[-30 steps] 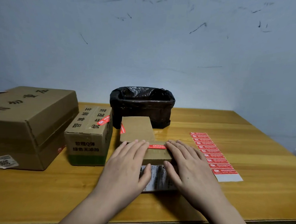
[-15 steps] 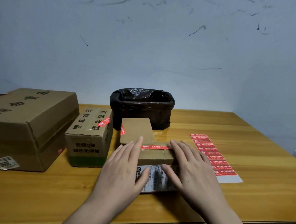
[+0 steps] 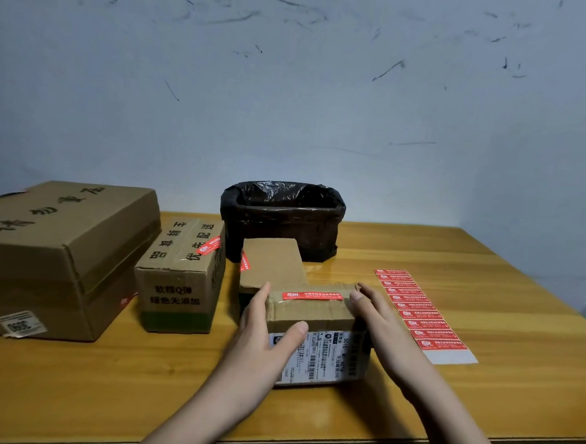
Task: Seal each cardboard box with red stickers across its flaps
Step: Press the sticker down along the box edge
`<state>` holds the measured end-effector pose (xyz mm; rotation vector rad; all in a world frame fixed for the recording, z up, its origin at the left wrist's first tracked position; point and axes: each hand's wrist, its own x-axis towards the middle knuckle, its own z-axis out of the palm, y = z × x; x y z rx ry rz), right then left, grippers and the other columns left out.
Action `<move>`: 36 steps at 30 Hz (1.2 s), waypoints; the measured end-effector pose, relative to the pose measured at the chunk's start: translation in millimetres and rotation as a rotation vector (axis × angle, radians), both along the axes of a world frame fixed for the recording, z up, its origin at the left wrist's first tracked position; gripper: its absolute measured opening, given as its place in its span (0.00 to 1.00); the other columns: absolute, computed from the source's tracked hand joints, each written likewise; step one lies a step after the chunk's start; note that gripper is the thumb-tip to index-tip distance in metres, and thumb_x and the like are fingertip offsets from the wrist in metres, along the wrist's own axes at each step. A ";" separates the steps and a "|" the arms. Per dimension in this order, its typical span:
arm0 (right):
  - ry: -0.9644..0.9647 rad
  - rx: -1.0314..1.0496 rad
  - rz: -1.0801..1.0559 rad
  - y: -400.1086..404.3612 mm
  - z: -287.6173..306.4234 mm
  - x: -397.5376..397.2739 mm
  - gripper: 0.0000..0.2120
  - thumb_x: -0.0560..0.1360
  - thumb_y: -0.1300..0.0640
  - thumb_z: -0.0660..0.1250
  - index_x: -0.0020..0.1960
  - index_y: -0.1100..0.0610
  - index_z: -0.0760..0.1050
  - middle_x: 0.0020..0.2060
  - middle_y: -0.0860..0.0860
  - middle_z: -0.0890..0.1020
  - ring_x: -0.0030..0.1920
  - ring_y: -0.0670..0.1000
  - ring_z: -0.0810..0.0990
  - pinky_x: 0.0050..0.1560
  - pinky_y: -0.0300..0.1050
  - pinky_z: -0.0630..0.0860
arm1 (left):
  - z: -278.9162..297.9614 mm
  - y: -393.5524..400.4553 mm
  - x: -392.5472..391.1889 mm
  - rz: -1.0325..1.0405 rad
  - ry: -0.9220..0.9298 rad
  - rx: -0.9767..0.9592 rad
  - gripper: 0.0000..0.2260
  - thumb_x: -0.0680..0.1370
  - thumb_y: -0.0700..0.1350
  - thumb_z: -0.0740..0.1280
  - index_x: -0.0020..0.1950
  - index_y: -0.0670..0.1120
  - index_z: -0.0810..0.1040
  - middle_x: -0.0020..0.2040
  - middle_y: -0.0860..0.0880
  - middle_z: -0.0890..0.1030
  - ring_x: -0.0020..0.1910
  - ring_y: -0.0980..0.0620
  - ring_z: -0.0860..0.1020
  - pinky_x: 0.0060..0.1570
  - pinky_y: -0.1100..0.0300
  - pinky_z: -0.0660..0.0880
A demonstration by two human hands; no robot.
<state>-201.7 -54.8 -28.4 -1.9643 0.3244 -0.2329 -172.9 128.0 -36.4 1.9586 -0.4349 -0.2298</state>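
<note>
Since the earlier frame both hands have slid from the top of the small brown cardboard box (image 3: 313, 321) to its sides. The left hand (image 3: 264, 336) grips its left side, fingers up the side wall, thumb curled across the front face. The right hand (image 3: 381, 325) presses straight fingers against its right side. A red rectangular sticker (image 3: 312, 295) lies across the top flaps. The box sits near the wooden table's (image 3: 480, 387) front edge; its contents are hidden. The sheet of red stickers (image 3: 419, 313) lies just right. A black-lined bin (image 3: 281, 217) stands at the back edge, interior unclear
</note>
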 end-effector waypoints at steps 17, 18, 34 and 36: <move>-0.263 -0.136 0.030 -35.9 47.0 -22.3 0.46 0.68 0.46 0.74 0.77 0.47 0.50 0.61 0.41 0.68 0.54 0.30 0.72 0.47 0.22 0.67 | 90.4 -32.5 18.9 -0.074 -0.106 -0.214 0.25 0.83 0.48 0.54 0.78 0.53 0.51 0.75 0.51 0.60 0.63 0.59 0.62 0.56 0.65 0.61; -0.281 -0.147 0.014 -38.7 48.6 -21.5 0.45 0.70 0.50 0.74 0.77 0.47 0.50 0.61 0.42 0.69 0.51 0.28 0.72 0.45 0.20 0.68 | 95.0 -36.9 22.5 -0.083 -0.100 -0.229 0.24 0.83 0.48 0.53 0.78 0.52 0.51 0.75 0.51 0.61 0.62 0.60 0.62 0.51 0.68 0.64; -0.341 -0.135 -0.325 -63.6 21.7 19.3 0.43 0.65 0.48 0.78 0.70 0.55 0.57 0.61 0.50 0.71 0.60 0.48 0.71 0.59 0.46 0.71 | 93.6 -90.4 82.5 -0.036 -0.105 -0.289 0.20 0.83 0.49 0.54 0.74 0.47 0.57 0.67 0.48 0.67 0.59 0.56 0.66 0.50 0.64 0.64; -0.339 -0.160 -0.365 -65.3 12.1 33.5 0.45 0.66 0.48 0.78 0.73 0.56 0.55 0.65 0.53 0.71 0.63 0.51 0.72 0.60 0.46 0.70 | 83.9 -90.3 86.0 -0.029 -0.102 -0.264 0.21 0.82 0.48 0.56 0.74 0.47 0.58 0.66 0.48 0.68 0.61 0.55 0.67 0.55 0.63 0.66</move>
